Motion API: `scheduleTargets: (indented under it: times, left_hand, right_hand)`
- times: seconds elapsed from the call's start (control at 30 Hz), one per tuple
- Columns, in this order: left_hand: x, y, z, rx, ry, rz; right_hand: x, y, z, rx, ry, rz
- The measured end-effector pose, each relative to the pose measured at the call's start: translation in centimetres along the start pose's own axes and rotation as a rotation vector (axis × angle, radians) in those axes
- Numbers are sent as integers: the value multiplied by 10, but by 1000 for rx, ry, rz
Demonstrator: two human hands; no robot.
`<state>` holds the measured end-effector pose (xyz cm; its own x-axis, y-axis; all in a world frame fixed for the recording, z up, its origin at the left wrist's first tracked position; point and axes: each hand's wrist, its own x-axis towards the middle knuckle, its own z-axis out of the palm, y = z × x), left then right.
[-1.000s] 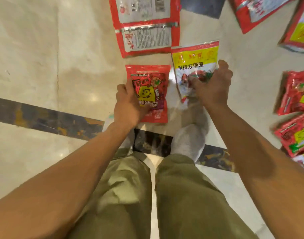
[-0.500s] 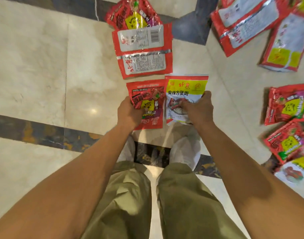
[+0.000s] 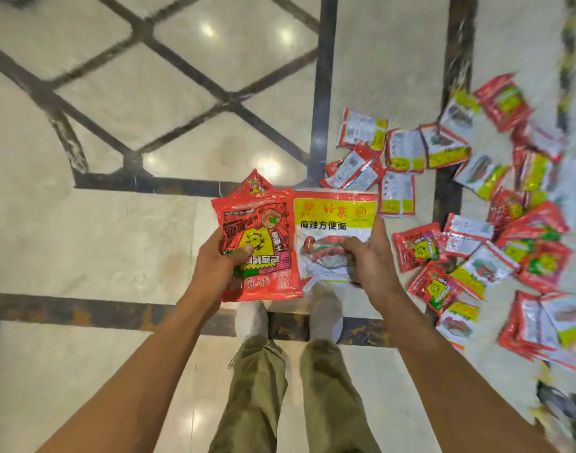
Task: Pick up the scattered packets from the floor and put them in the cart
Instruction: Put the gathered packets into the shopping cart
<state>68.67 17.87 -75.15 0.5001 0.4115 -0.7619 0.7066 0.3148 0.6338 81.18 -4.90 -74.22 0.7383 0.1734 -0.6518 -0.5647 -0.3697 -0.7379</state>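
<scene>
barely begun: left hand (image 3: pixel 219 266) grips a red packet (image 3: pixel 263 256), right hand (image 3: pixel 371 263) pinches a yellow-topped packet (image 3: pixel 335 220), both lifted off the floor (image 3: pixel 116 243); the scattered pile (image 3: pixel 466 235) waits on the right (no cart in view).

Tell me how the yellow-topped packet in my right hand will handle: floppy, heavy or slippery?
Probably light: the right hand holds the yellow-topped packet up by its lower edge alone. Likely fairly stiff, since it stands flat above the grip without drooping. Its shiny film catches glare, so it may slip in a loose grip.
</scene>
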Motion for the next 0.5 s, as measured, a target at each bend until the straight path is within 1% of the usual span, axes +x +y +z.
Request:
scheduleTargets:
  times: [0.13, 0.27, 0.37, 0.43, 0.5]
  left_hand:
    - [-97, 124, -12, -34, -57, 37]
    - [-192, 229, -22, -65, -90, 89]
    - [-257, 294, -22, -85, -151, 142]
    - [-289, 326, -21, -89, -189, 184]
    - [-322, 356, -18, -74, -250, 247]
  right_hand:
    - [-76, -112, -33, -43, 47, -56]
    - [-153, -207, -70, 36, 85, -203]
    - [-227, -282, -91, 64, 180, -292]
    - [-261, -310, -102, 88, 215, -319]
    - [-298, -334, -118, 112, 284, -344]
